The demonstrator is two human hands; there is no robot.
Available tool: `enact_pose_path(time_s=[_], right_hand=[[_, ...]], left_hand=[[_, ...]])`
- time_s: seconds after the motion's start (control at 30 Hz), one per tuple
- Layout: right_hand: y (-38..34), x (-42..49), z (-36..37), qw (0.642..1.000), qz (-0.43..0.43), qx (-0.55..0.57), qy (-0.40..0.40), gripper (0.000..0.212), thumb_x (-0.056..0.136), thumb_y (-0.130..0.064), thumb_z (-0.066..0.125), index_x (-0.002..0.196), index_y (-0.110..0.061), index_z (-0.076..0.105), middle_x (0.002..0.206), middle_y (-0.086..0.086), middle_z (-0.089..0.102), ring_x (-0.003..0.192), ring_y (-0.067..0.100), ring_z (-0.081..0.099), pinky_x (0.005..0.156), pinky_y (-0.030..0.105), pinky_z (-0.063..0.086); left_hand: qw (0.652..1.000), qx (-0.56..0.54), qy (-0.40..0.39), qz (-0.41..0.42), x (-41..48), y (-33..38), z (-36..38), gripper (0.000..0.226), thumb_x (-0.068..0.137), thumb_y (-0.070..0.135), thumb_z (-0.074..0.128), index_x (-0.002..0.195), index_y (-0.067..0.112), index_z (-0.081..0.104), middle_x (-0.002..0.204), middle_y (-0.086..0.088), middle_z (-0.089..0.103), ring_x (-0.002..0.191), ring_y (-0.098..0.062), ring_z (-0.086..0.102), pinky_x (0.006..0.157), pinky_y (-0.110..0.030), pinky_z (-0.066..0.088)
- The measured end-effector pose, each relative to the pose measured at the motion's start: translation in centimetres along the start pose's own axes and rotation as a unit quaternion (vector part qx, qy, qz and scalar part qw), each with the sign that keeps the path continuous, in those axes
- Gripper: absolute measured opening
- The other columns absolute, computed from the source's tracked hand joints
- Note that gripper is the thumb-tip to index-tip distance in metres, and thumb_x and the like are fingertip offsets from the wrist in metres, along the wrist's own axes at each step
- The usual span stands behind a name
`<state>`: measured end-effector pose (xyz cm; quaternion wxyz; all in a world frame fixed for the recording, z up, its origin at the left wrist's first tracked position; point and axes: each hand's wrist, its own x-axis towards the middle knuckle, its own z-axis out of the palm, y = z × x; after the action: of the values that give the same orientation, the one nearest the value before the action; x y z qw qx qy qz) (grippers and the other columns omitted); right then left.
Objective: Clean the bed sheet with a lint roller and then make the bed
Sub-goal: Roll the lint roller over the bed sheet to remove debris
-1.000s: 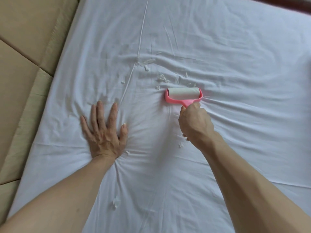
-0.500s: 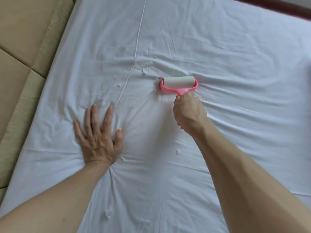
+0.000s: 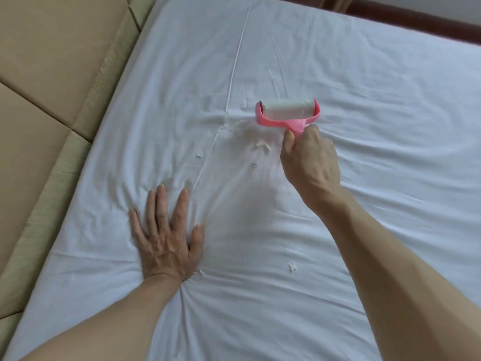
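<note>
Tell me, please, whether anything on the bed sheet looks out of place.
Small white scraps litter the bed sheet: a cluster beside the lint roller, one by the left hand, another near the right forearm.

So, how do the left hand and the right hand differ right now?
The left hand lies flat on the white sheet, fingers straight and spread; the right hand is curled round the handle of the pink lint roller. The left hand holds nothing; the right hand holds the roller. The left hand is nearer the camera than the right hand. Both are bare.
</note>
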<state>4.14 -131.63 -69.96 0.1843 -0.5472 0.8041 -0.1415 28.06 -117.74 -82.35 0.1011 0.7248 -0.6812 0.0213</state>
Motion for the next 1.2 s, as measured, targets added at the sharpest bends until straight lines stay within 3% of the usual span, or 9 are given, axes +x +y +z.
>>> enact_pose_path(time_s=[0.07,0.17,0.33,0.47,0.53,1.2], right_hand=[[-1.7,0.0,-0.5,1.0,-0.028,0.007,-0.001,0.031,0.104,-0.039,0.037,0.104,-0.009,0.047,0.087,0.01,0.053,0.081,0.031,0.044,0.069,0.037,0.03],[-4.0,0.5,0.3,0.998,-0.062,-0.005,-0.023,0.038,0.105,-0.04,0.037,0.114,-0.005,0.051,0.099,0.017,0.061,0.091,0.038,0.054,0.07,0.037,0.029],[-5.4,2.4,1.4,0.997,-0.059,-0.019,-0.053,0.042,0.107,-0.04,0.036,0.123,-0.004,0.049,0.117,0.02,0.063,0.112,0.04,0.058,0.073,0.037,0.032],[-5.0,2.9,2.6,0.995,-0.051,0.007,-0.08,0.038,0.103,-0.044,0.032,0.11,-0.01,0.046,0.099,0.02,0.066,0.09,0.044,0.067,0.075,0.049,0.055],[-4.7,2.3,2.9,0.995,-0.04,0.013,-0.091,0.039,0.101,-0.046,0.031,0.111,-0.011,0.045,0.097,0.019,0.065,0.084,0.042,0.068,0.073,0.054,0.058],[-0.8,-4.6,2.4,0.993,0.014,-0.015,-0.114,0.037,0.103,-0.042,0.035,0.118,-0.01,0.047,0.101,0.016,0.065,0.09,0.04,0.067,0.079,0.053,0.058]], left_hand=[[1.0,-0.001,-0.006,0.0,0.2,0.1,-0.1,0.072,0.094,0.049,0.034,0.16,0.021,0.029,0.168,-0.016,0.017,0.155,-0.033,0.017,0.119,-0.067,0.013],[1.0,0.005,-0.01,0.002,0.2,0.0,-0.3,0.073,0.094,0.049,0.034,0.161,0.022,0.028,0.168,-0.016,0.016,0.155,-0.033,0.017,0.119,-0.067,0.013],[1.0,0.011,-0.012,0.005,0.3,0.1,-0.2,0.073,0.093,0.05,0.035,0.16,0.022,0.028,0.167,-0.016,0.019,0.155,-0.033,0.019,0.119,-0.067,0.014],[1.0,0.01,-0.018,0.007,0.2,-0.1,0.0,0.073,0.093,0.05,0.035,0.16,0.022,0.028,0.167,-0.017,0.02,0.155,-0.033,0.019,0.119,-0.067,0.015],[1.0,0.012,-0.019,0.007,0.2,-0.1,0.0,0.073,0.094,0.05,0.035,0.161,0.022,0.028,0.167,-0.017,0.019,0.155,-0.033,0.018,0.118,-0.067,0.015],[1.0,-0.01,0.015,0.005,-0.1,-0.1,0.7,0.07,0.097,0.052,0.029,0.162,0.025,0.025,0.169,-0.014,0.015,0.157,-0.03,0.012,0.121,-0.064,0.008]])
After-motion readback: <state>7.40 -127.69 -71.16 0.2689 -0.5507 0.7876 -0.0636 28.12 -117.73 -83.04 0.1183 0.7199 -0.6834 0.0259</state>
